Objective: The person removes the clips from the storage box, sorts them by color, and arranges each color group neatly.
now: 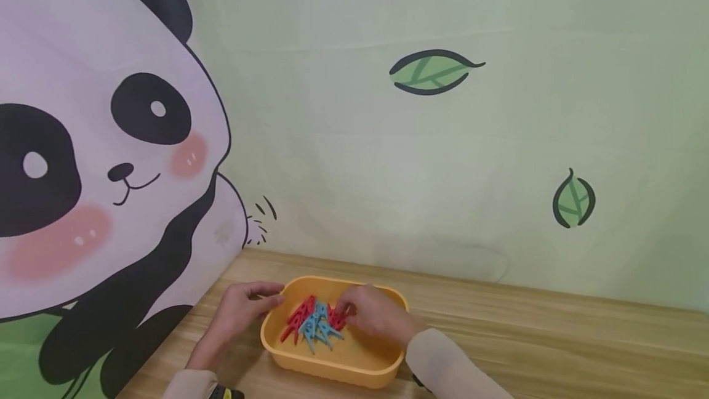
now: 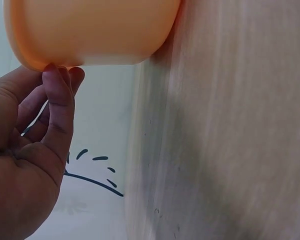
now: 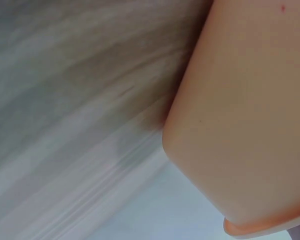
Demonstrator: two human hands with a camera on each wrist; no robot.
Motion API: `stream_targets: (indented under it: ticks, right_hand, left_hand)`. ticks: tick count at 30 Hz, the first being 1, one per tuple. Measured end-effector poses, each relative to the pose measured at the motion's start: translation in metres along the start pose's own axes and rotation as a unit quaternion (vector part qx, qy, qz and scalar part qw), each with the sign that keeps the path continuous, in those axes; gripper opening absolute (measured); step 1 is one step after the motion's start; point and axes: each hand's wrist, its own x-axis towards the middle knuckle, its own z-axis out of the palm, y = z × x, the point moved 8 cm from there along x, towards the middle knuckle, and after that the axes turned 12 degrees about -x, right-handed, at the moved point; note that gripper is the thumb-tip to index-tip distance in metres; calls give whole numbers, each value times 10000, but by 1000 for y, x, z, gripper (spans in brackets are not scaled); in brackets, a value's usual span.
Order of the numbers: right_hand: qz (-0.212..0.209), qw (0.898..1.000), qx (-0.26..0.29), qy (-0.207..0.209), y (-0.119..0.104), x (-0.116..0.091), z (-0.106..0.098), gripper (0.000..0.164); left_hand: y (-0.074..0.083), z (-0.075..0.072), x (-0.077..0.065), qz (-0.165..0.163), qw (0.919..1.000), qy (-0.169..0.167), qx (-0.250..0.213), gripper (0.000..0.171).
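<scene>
An orange-yellow plastic basin [image 1: 332, 359] stands on the wooden table, holding red clothespins [image 1: 299, 319] and light blue clothespins [image 1: 317, 325] in a loose pile toward its left side. At the basin's left end, my left hand [image 1: 244, 310] grips the rim with thumb and fingertips; the left wrist view shows this hand [image 2: 35, 130] right at the basin's edge [image 2: 95, 35]. My right hand [image 1: 373, 310] reaches over the right side into the basin, its curled fingers pinching a red clothespin [image 1: 335, 319] beside the blue ones. The right wrist view shows only the basin's outer wall [image 3: 240, 125], with the fingers hidden.
The wooden table [image 1: 526, 350] stretches to the right of the basin. Behind it hangs a pale green cloth backdrop [image 1: 332, 109] with a printed panda [image 1: 138, 202] at left and two printed leaves [image 1: 432, 72].
</scene>
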Motion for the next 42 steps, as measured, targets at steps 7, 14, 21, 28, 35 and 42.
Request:
stream_targets:
  ticks: [7, 14, 21, 28, 35, 42]
  right_hand:
    - [203, 9992, -183, -299, 1, 0, 3, 17]
    - [93, 9977, -584, -318, 0, 0, 3, 11]
    - [216, 9984, -385, -361, 2, -3, 3, 11]
    - [253, 9991, 257, -202, -1, -7, -7, 10]
    - [101, 9986, 473, 217, -4, -15, -23, 11]
    - [177, 9947, 772, 661, -3, -29, -40, 9]
  left_hand:
    - [-1, 0, 0, -20, 10000, 0, -43, 21]
    - [0, 1, 0, -43, 10000, -4, -33, 21]
    - [-1, 1, 0, -28, 10000, -18, -74, 21]
    - [-1, 1, -1, -49, 9999, -13, -132, 23]
    - [-3, 1, -2, -55, 9999, -4, -146, 23]
    - [-2, 1, -2, -30, 9998, -49, -178, 25]
